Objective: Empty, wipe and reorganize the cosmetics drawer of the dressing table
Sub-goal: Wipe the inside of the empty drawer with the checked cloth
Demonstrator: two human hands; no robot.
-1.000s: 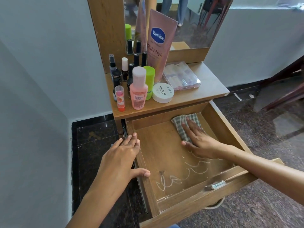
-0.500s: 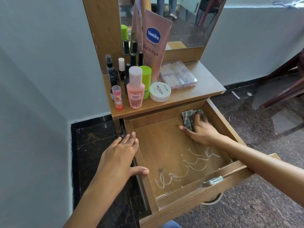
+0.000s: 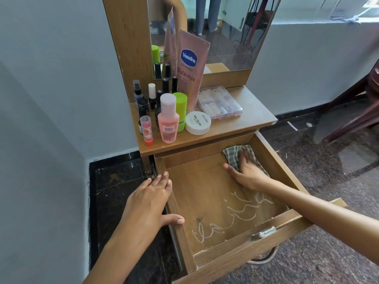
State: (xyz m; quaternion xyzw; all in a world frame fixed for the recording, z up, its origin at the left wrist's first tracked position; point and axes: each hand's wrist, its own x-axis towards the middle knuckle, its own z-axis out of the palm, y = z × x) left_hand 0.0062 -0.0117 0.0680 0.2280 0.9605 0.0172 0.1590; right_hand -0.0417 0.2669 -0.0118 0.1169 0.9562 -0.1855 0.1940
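Drawer pulled out and emptied; we note white squiggly residue on its floor near the front. Right hand presses a checked cloth flat-fingered into the back right corner. Left hand rests on the drawer's left wall, fingers straight, thumb over the edge; cosmetics stand on the counter.

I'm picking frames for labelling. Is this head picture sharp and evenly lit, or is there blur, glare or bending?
Head view: mostly sharp, the tube label is readable; the right hand on the cloth is slightly soft; daylight is even, with soft shadow inside the drawer; the mirror reflects the room without harsh glare; wide-angle bending tilts the walls.
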